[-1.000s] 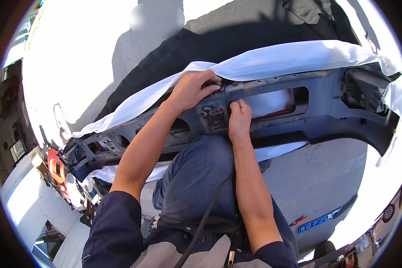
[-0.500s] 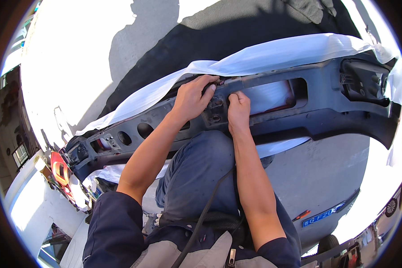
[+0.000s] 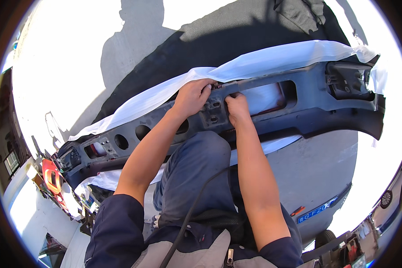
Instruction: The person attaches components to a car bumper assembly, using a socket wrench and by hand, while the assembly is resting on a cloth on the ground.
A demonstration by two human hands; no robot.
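A long dark grey car bumper (image 3: 310,105) lies across my front with its inner side up, next to my bent knee. My left hand (image 3: 193,97) reaches its far edge near the middle, fingers bent together at a small dark fitting; what they pinch is hidden. Just right of a bracket area with slots (image 3: 213,114), my right hand (image 3: 238,108) curls its fingers round the left rim of a rectangular opening. White wrapping sheet (image 3: 272,58) runs along the bumper's far side and shows under its near side.
Black cloth (image 3: 219,33) covers the ground beyond the bumper. A red and white part (image 3: 53,178) stands by its left end. At the lower right are an orange-handled tool (image 3: 298,210), a blue plate (image 3: 317,211) and a tyre (image 3: 324,239). A dark strap (image 3: 196,203) hangs over my lap.
The whole view has shifted a little, with the bumper now farther left in it. Both hands keep nearly the same places on the bumper; my right hand has tilted slightly.
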